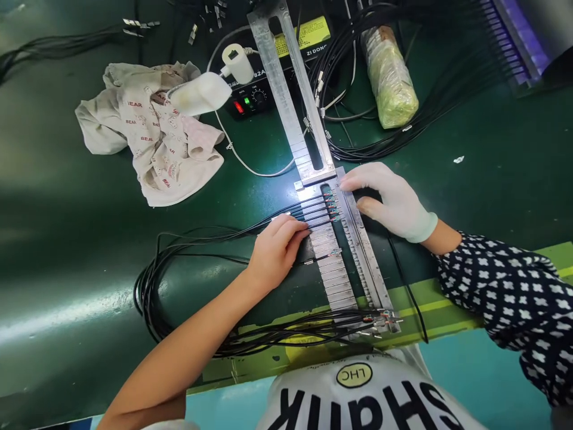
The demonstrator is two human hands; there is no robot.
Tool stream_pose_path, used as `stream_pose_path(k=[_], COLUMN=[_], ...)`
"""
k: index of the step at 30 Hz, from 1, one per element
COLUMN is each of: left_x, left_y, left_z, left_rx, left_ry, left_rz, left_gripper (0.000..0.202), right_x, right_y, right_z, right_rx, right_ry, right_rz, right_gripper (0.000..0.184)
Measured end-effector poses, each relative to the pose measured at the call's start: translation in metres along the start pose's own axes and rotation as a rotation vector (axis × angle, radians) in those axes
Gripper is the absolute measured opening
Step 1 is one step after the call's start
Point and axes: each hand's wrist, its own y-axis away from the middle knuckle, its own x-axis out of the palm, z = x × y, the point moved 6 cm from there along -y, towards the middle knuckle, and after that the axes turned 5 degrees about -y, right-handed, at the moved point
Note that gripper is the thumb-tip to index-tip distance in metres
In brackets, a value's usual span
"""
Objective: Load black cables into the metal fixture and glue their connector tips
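Note:
A slotted metal fixture (329, 257) lies lengthwise in front of me. Several black cables (319, 214) cross its upper part side by side, their stripped ends showing small coloured wires (332, 206) over the slot. My left hand (278, 248), bare, is closed with its fingertips on the lowest of these cables, at the fixture's left edge. Just below it, another cable with a metal connector (308, 261) lies across the fixture. My right hand (389, 200), in a white glove, has its thumb and forefinger apart at the fixture's upper right edge; whether the fingertips touch the metal is unclear.
A cable bundle (304, 328) lies across the fixture's near end. Left stands a lit lamp (203, 94) by a crumpled cloth (152, 143). Behind are a black control box (250, 95), coiled cables (329, 65) and a plastic-wrapped roll (391, 83).

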Motion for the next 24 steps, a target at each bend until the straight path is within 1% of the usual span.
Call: stream_pose_path(k=[4, 8, 11, 16, 21, 23, 24], left_x=[-0.007, -0.005, -0.002, -0.005, -0.004, -0.004, -0.004], left_y=[0.002, -0.001, -0.007, -0.013, -0.008, -0.008, -0.009], left_z=[0.007, 0.009, 0.01, 0.009, -0.002, -0.004, -0.004], left_rx=[0.077, 0.167, 0.211, 0.245, 0.357, 0.376, 0.364], left_ry=[-0.028, -0.028, -0.072, -0.129, -0.301, -0.306, -0.28], left_rz=[0.04, 0.135, 0.206, 0.211, 0.218, 0.21, 0.21], left_gripper=[0.016, 0.028, 0.033, 0.031, 0.035, 0.035, 0.034], right_x=[0.001, 0.001, 0.001, 0.001, 0.002, 0.001, 0.001], right_y=[-0.003, -0.004, -0.005, -0.007, -0.008, -0.008, -0.008], right_z=[-0.007, -0.008, -0.006, -0.006, -0.006, -0.006, -0.006], right_rx=[0.019, 0.031, 0.034, 0.038, 0.053, 0.053, 0.053], right_ry=[-0.021, -0.024, -0.03, -0.023, -0.006, -0.003, -0.003], right_rz=[-0.005, -0.017, -0.009, -0.011, -0.011, -0.016, -0.018], right_gripper=[0.029, 0.026, 0.024, 0.02, 0.018, 0.017, 0.017])
